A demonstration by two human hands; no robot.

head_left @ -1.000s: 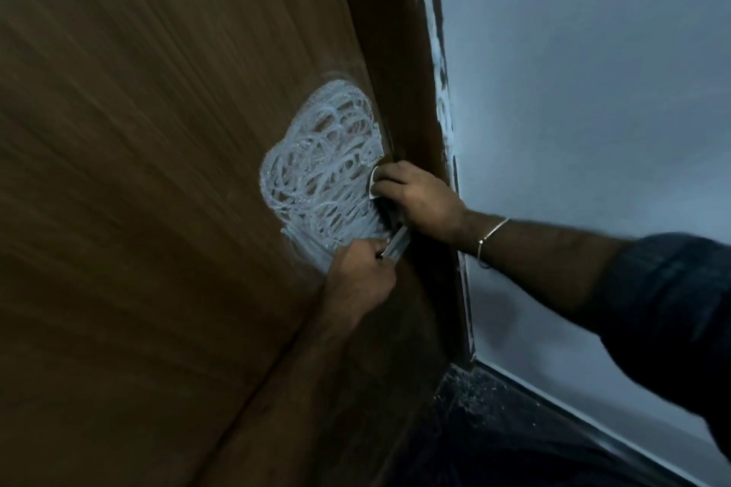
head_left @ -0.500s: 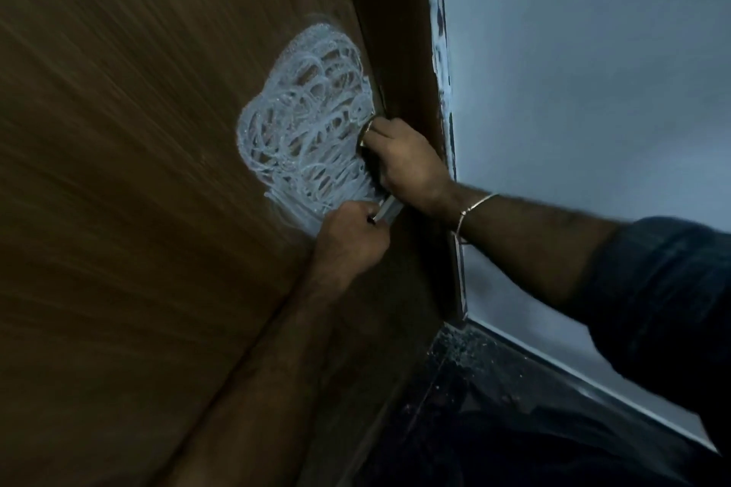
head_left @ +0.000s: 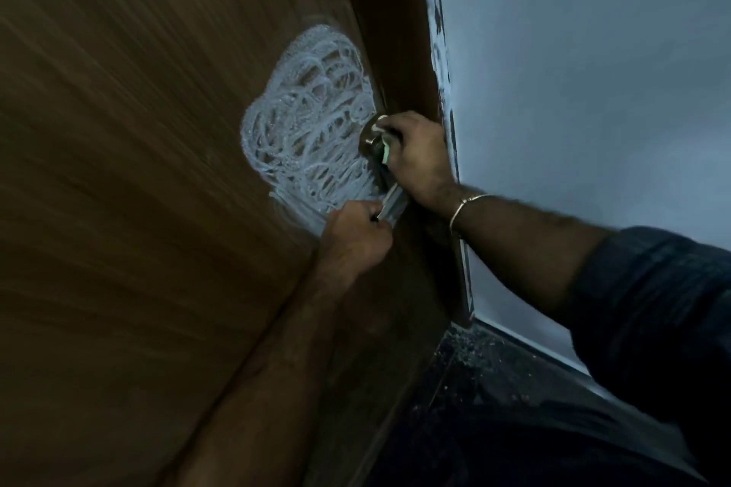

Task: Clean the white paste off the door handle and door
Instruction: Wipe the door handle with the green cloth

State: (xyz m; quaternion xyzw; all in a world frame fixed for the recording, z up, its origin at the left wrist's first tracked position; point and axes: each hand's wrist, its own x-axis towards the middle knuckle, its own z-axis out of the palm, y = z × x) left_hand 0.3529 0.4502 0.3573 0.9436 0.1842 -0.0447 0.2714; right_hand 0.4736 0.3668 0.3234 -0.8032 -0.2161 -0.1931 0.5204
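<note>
Head view, looking down along a brown wooden door. White paste lies on the door face in a scribbled patch of loops, just left of the door handle. My left hand sits below the patch, its fingers curled around the free end of the metal lever. My right hand is at the round base of the handle, its fingers clamped on a small pale green pad pressed against the metal. A thin bracelet circles my right wrist, and a dark sleeve covers the forearm. Right of the door frame stands a pale wall, with white smears along their joint. Dark floor lies below.
</note>
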